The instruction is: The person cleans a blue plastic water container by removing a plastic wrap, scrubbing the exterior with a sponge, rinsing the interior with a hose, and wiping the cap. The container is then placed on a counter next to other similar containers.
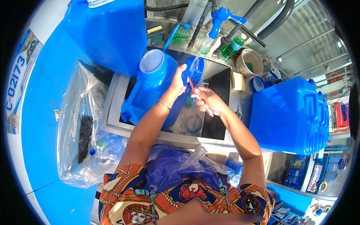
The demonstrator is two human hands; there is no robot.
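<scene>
My left hand is over the sink, gripping a blue round cap that its fingers partly hide. Between the fingers of my right hand is a slim red-handled tool, its tip close to the cap. The tool looks like a small brush, but its head is hard to make out. Water streams down just beyond both hands, in front of a blue round lid. A blue plastic water jug rests in the sink at my left forearm, its wide round mouth facing up.
Another large blue container stands at the back left. Several blue jugs line the right side. Behind the sink are a blue-handled faucet, a green bottle, a beige bowl and a yellow sponge. A clear plastic bag hangs left.
</scene>
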